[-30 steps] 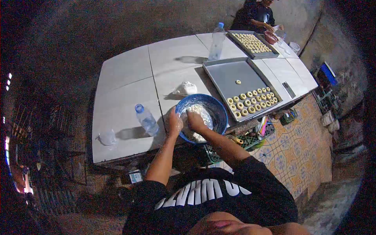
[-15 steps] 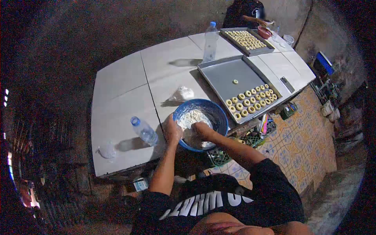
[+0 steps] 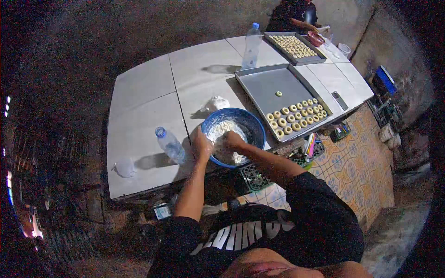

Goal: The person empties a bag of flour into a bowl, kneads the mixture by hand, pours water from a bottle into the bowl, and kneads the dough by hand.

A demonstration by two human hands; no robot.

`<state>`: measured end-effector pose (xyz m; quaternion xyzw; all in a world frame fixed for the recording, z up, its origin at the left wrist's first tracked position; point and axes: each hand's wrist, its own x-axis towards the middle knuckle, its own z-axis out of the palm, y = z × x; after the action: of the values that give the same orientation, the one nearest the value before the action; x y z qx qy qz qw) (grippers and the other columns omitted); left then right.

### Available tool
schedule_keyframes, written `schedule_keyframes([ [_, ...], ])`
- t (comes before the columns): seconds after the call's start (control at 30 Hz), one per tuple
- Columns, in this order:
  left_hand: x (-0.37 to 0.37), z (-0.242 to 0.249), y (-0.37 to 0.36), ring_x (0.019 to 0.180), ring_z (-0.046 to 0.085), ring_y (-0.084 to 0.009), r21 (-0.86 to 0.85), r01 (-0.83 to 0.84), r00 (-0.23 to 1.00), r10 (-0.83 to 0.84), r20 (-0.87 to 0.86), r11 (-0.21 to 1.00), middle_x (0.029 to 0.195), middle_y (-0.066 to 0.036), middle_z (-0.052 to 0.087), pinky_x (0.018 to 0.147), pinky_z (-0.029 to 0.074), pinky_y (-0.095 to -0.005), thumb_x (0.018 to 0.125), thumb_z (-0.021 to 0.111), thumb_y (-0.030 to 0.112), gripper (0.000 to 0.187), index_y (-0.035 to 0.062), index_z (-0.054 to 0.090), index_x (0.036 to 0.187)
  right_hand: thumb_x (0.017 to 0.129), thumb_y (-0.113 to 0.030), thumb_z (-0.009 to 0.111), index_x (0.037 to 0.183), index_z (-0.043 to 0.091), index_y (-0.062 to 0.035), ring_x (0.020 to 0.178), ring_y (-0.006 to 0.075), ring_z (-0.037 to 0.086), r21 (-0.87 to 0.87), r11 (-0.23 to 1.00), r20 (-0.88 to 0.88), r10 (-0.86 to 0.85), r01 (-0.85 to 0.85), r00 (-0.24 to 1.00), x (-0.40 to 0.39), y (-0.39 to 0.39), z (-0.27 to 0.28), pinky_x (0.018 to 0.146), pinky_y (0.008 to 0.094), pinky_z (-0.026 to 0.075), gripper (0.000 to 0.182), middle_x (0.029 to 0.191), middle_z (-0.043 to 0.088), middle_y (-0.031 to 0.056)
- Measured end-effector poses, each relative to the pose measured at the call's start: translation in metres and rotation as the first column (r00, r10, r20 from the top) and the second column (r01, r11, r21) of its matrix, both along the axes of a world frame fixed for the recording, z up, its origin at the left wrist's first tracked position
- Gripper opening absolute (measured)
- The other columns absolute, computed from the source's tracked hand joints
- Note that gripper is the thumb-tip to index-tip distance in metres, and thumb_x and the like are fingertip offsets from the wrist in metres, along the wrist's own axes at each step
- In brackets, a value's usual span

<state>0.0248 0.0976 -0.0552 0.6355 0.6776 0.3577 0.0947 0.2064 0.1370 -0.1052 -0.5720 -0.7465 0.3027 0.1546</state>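
Note:
A blue bowl stands at the table's near edge, holding a crumbly white flour mixture. My left hand is wrapped round the bowl's left rim, with some white on the fingers. Down inside the bowl, my right hand is curled in the flour mixture; its fingertips are hidden, so what they grip cannot be made out. Just behind the bowl lies a small plastic bag of white stuff. To the right, a metal tray carries rows of small dough rings and one ring lying apart.
A clear bottle stands left of the bowl, near a crumpled clear plastic piece. Another tall bottle stands behind the tray. Farther off, a second tray holds many rings, beside a person at work. Crates sit below the table.
The view has tilted slightly, so the table things sit a little higher. My right hand has shifted slightly within the bowl. My left hand stays on the rim.

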Motion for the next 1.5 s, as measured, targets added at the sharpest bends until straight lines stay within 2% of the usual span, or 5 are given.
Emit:
schedule_keyframes([
  [0.77,0.0,0.058,0.0,0.095,0.06,-0.0437,-0.212,-0.038,0.996,0.055,0.076,0.977,0.105,-0.025,0.063,0.082,0.048,-0.0491,0.077,0.06,0.003,0.062,0.0052,0.042,0.136,0.074,-0.033,0.067,0.073,0.067,-0.0125,0.058,0.0206,0.06,-0.303,0.905,-0.28,0.214,-0.297,0.936,-0.005,0.082,-0.112,0.056,0.0349,0.048,0.02,0.067,0.065,0.0091],
  [0.83,-0.002,0.043,0.011,0.094,0.06,-0.0426,-0.149,-0.045,0.999,0.047,0.012,0.988,0.102,-0.024,0.063,0.082,0.048,-0.0484,0.076,0.06,0.002,0.062,0.0054,0.042,0.136,0.075,-0.03,0.069,0.076,0.071,-0.01,0.058,0.0164,0.06,0.415,0.577,0.46,0.533,-0.703,0.71,-0.012,0.027,0.005,0.056,0.0341,0.049,0.02,0.07,0.067,0.0067],
  [0.93,-0.003,0.054,0.026,0.096,0.059,-0.0413,-0.341,0.058,0.972,0.025,0.235,0.938,0.103,-0.025,0.061,0.083,0.047,-0.0466,0.076,0.06,-0.001,0.063,0.0031,0.041,0.135,0.071,-0.031,0.07,0.073,0.071,-0.012,0.071,0.0237,0.067,0.096,0.926,0.47,0.281,-0.365,0.837,-0.021,0.028,-0.034,0.064,0.0375,0.054,0.019,0.082,0.07,0.0078],
  [1.0,-0.005,0.021,0.042,0.097,0.059,-0.0402,-0.15,0.104,0.971,-0.068,0.229,0.983,0.106,-0.026,0.06,0.084,0.046,-0.0458,0.077,0.055,-0.001,0.059,0.0013,0.042,0.134,0.074,-0.007,0.066,0.091,0.065,-0.0104,0.068,0.0164,0.06,-0.111,0.983,-0.816,-0.005,-0.148,0.578,0.014,0.027,-0.098,0.058,0.0289,0.047,0.018,0.077,0.063,0.0039],
  [1.5,-0.003,0.056,0.011,0.097,0.06,-0.044,-0.194,0.205,0.947,-0.144,0.288,0.959,0.103,-0.027,0.062,0.08,0.047,-0.0493,0.086,0.044,0.002,0.039,0.0061,0.049,0.124,0.075,-0.024,0.068,0.133,0.04,0.0024,0.122,0.0376,0.047,0.135,0.988,-0.098,-0.064,0.077,0.993,-0.025,0.0,0.005,0.105,0.0408,0.034,0.07,0.128,0.051,0.0256],
])
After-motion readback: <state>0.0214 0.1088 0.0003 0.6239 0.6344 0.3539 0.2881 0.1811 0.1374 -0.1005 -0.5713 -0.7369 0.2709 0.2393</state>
